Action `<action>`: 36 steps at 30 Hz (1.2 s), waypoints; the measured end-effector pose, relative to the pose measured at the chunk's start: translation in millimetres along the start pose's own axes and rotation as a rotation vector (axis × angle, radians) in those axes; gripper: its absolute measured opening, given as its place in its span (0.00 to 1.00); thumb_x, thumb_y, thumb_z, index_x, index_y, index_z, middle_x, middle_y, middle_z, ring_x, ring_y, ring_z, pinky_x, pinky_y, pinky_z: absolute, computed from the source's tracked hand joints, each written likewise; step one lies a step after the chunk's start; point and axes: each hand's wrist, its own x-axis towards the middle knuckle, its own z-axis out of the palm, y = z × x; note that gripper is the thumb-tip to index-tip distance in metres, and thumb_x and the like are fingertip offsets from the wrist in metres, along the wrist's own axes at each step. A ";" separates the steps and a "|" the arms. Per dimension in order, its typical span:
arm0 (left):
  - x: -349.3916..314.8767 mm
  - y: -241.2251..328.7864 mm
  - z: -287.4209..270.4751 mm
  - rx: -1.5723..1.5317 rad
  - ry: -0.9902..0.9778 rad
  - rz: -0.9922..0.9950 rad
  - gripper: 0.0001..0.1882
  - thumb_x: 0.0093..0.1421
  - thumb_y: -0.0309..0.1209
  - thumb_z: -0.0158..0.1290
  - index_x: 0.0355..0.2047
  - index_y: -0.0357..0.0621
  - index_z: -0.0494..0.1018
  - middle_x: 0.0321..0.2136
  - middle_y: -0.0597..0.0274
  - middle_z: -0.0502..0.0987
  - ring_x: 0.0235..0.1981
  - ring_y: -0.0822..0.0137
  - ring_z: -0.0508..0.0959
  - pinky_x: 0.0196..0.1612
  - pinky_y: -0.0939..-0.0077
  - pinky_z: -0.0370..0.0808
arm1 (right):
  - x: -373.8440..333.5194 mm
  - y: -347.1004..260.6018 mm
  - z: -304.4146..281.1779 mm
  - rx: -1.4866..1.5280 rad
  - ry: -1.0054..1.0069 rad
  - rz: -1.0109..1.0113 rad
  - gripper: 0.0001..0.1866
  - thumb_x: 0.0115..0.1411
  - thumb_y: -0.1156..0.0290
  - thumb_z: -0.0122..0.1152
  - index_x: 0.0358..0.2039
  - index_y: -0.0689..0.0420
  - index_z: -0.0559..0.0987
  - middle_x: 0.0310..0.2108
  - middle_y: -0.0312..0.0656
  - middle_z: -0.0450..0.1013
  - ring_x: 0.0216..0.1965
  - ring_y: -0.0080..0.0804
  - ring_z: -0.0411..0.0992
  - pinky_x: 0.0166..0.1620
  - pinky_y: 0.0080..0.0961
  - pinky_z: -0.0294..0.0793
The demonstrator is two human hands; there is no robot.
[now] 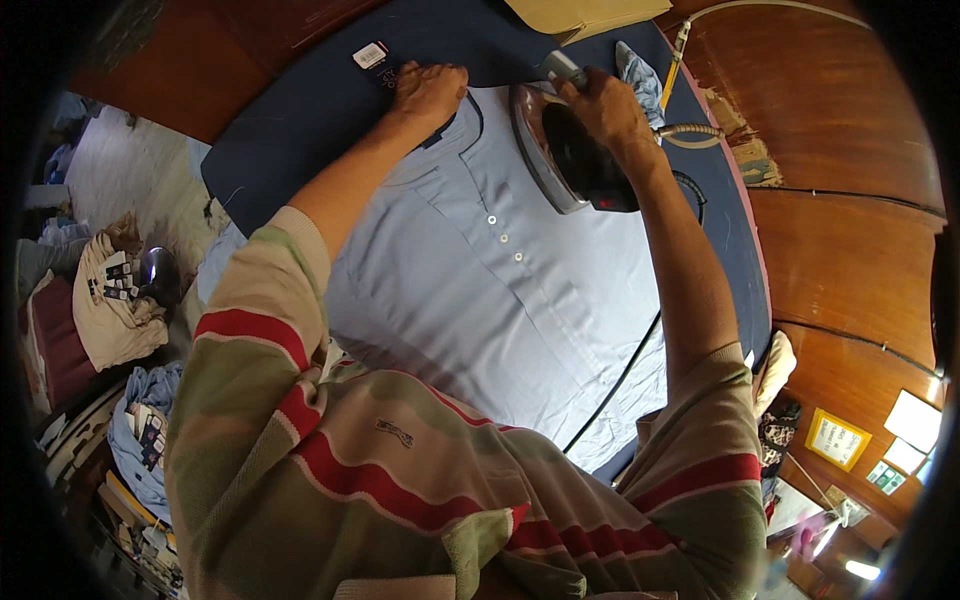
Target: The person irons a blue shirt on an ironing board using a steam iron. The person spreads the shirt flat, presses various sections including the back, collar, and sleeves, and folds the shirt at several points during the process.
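Observation:
A light blue shirt (440, 270) with a short row of white buttons lies spread on a dark navy padded ironing table (285, 120). My left hand (430, 92) is at its neckline, fingers curled down at the collar edge; the fingertips are partly hidden. Beside that hand lies a dark hang tag with a white label (370, 55). My right hand (605, 108) is wrapped round the handle of an electric iron (560, 150), which rests on the shirt's upper right part, its side turned towards the buttons.
A black cord (615, 385) crosses the shirt's lower right. Blue cloth (640, 78) lies bunched by the table's far right edge, near a beige cardboard piece (590, 15). Wooden panels (840, 250) stand to the right. Folded clothes (120, 295) are heaped at the left.

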 end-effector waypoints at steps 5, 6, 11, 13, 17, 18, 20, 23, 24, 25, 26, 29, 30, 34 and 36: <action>-1.6 -16.6 3.7 -0.116 0.052 0.050 0.06 0.54 0.33 0.51 0.27 0.46 0.74 0.28 0.61 0.78 0.33 0.59 0.77 0.41 0.65 0.69 | -4.4 -0.7 2.6 0.005 -0.026 -0.085 0.28 0.56 0.48 0.52 0.39 0.64 0.74 0.31 0.60 0.73 0.39 0.54 0.72 0.43 0.39 0.70; -0.7 -19.2 3.5 -0.140 0.046 0.052 0.06 0.54 0.33 0.51 0.28 0.46 0.74 0.27 0.61 0.78 0.32 0.60 0.77 0.39 0.65 0.70 | -11.6 -5.6 1.8 -0.012 -0.059 -0.138 0.29 0.56 0.47 0.52 0.40 0.65 0.73 0.31 0.60 0.73 0.39 0.53 0.73 0.43 0.38 0.70; 0.9 -20.0 0.1 -0.281 0.020 0.052 0.08 0.52 0.35 0.55 0.29 0.45 0.75 0.26 0.62 0.78 0.29 0.62 0.78 0.33 0.70 0.72 | 6.3 1.4 2.8 -0.002 0.074 0.042 0.26 0.55 0.50 0.53 0.39 0.64 0.74 0.32 0.62 0.72 0.39 0.58 0.71 0.44 0.41 0.69; 1.1 -21.9 0.4 -0.290 0.022 0.058 0.08 0.52 0.35 0.55 0.29 0.45 0.75 0.26 0.62 0.78 0.29 0.62 0.78 0.32 0.70 0.73 | 10.6 3.2 3.3 0.010 0.059 0.039 0.27 0.54 0.49 0.53 0.38 0.63 0.74 0.32 0.62 0.72 0.39 0.58 0.71 0.43 0.41 0.70; 5.8 -25.6 -2.2 -0.287 -0.050 0.071 0.09 0.51 0.35 0.54 0.30 0.45 0.76 0.26 0.60 0.78 0.30 0.59 0.78 0.33 0.67 0.73 | -8.0 -10.8 -8.2 0.060 -0.105 -0.067 0.29 0.53 0.47 0.55 0.39 0.64 0.74 0.33 0.60 0.73 0.39 0.57 0.72 0.43 0.39 0.71; 8.4 -28.0 -4.0 -0.273 -0.074 0.081 0.09 0.51 0.35 0.53 0.30 0.46 0.76 0.26 0.60 0.78 0.30 0.59 0.78 0.33 0.66 0.73 | -15.3 -18.6 -11.5 0.072 -0.149 -0.107 0.29 0.53 0.47 0.55 0.39 0.64 0.74 0.33 0.60 0.73 0.39 0.56 0.72 0.43 0.38 0.71; 14.3 -29.3 -5.2 -0.250 -0.101 0.087 0.10 0.51 0.35 0.52 0.31 0.46 0.76 0.28 0.59 0.78 0.33 0.58 0.78 0.35 0.65 0.72 | -23.0 -33.7 -14.6 0.080 -0.159 -0.165 0.28 0.53 0.49 0.56 0.41 0.64 0.73 0.31 0.58 0.74 0.37 0.51 0.73 0.41 0.36 0.72; 15.3 -24.9 -16.8 -0.267 -0.182 0.057 0.10 0.53 0.35 0.51 0.33 0.46 0.76 0.33 0.61 0.78 0.37 0.59 0.77 0.40 0.65 0.71 | -17.5 -42.9 -8.1 0.008 -0.228 -0.234 0.27 0.55 0.51 0.56 0.42 0.65 0.73 0.29 0.58 0.74 0.33 0.46 0.76 0.37 0.34 0.72; 9.3 -25.8 -14.4 -0.206 -0.104 0.093 0.10 0.54 0.36 0.51 0.34 0.47 0.76 0.34 0.61 0.78 0.38 0.59 0.77 0.41 0.65 0.71 | -15.3 -41.7 -1.9 -0.014 -0.210 -0.244 0.26 0.56 0.51 0.56 0.42 0.64 0.73 0.29 0.58 0.74 0.33 0.47 0.76 0.37 0.34 0.72; 3.7 -30.7 -11.3 -0.143 -0.022 0.127 0.11 0.54 0.36 0.51 0.35 0.47 0.75 0.35 0.62 0.78 0.39 0.59 0.76 0.42 0.65 0.71 | -12.1 -41.0 2.7 -0.038 -0.190 -0.258 0.26 0.56 0.51 0.56 0.41 0.64 0.73 0.29 0.58 0.74 0.33 0.47 0.76 0.37 0.34 0.72; -5.5 -35.3 -9.3 -0.082 0.051 0.163 0.11 0.55 0.37 0.51 0.36 0.47 0.75 0.37 0.62 0.77 0.39 0.59 0.76 0.43 0.65 0.70 | -10.5 -41.5 7.4 -0.057 -0.173 -0.265 0.26 0.56 0.51 0.55 0.41 0.64 0.73 0.29 0.57 0.74 0.33 0.48 0.76 0.36 0.34 0.72; -77.5 -47.2 -23.3 0.021 0.248 -0.037 0.13 0.56 0.39 0.50 0.39 0.48 0.74 0.38 0.63 0.76 0.42 0.59 0.75 0.47 0.62 0.68 | -12.5 -42.4 10.9 -0.007 -0.193 -0.247 0.24 0.53 0.51 0.55 0.39 0.60 0.75 0.30 0.57 0.74 0.36 0.54 0.73 0.40 0.38 0.73; -105.3 -40.3 -36.6 0.072 0.208 -0.160 0.14 0.56 0.40 0.50 0.39 0.48 0.74 0.37 0.62 0.76 0.42 0.59 0.74 0.47 0.62 0.68 | -13.4 -42.0 8.0 -0.006 -0.200 -0.276 0.24 0.53 0.51 0.55 0.40 0.59 0.75 0.30 0.57 0.74 0.35 0.54 0.73 0.41 0.38 0.73; -158.5 -28.0 -36.0 -0.017 0.045 -0.326 0.11 0.54 0.37 0.53 0.35 0.48 0.73 0.33 0.62 0.76 0.39 0.61 0.75 0.43 0.61 0.68 | -7.9 -49.2 7.4 -0.045 -0.246 -0.298 0.27 0.54 0.49 0.57 0.39 0.63 0.74 0.30 0.54 0.75 0.34 0.46 0.76 0.37 0.33 0.73; -161.1 -28.6 -32.0 -0.070 0.055 -0.334 0.09 0.53 0.36 0.54 0.32 0.47 0.72 0.29 0.63 0.76 0.36 0.62 0.75 0.42 0.62 0.67 | -5.3 -50.9 9.0 -0.048 -0.253 -0.254 0.27 0.54 0.49 0.58 0.42 0.62 0.74 0.31 0.54 0.75 0.35 0.45 0.76 0.38 0.32 0.73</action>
